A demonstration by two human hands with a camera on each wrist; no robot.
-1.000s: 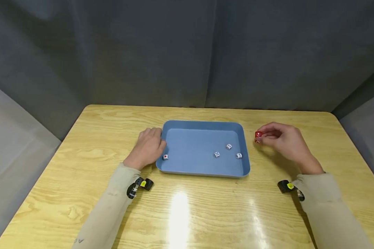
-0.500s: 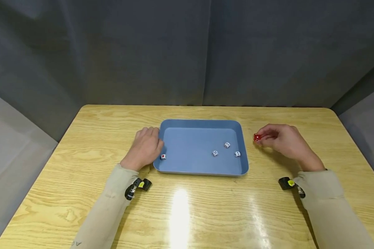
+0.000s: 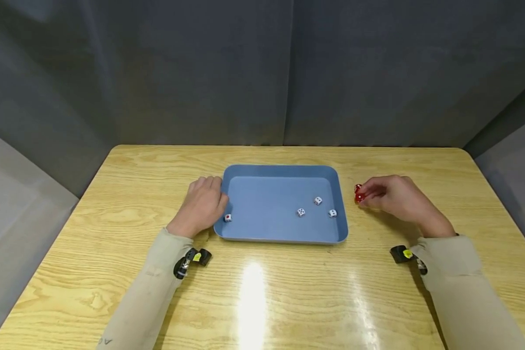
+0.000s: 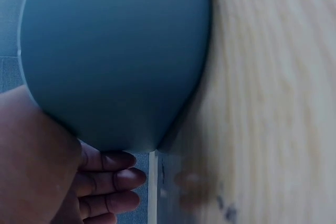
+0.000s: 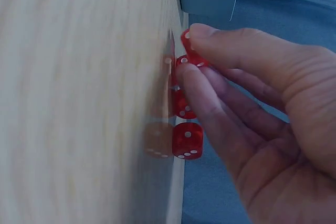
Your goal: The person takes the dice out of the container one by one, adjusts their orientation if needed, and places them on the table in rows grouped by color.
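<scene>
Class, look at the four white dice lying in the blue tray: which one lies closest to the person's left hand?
The white die with the red spot on top, alone in the near-left corner of the blue tray, right beside the left hand. The other three sit clustered toward the tray's right side.

This looks like a recording booth or test station, not a lived-in room. A light wooden table [image 3: 262, 291] stands enclosed by plain grey fabric curtains [image 3: 262, 73] hanging behind it and panels closing in on both sides of it. Small camera units [image 3: 191, 257] are strapped on the person's wrists above the table.
</scene>
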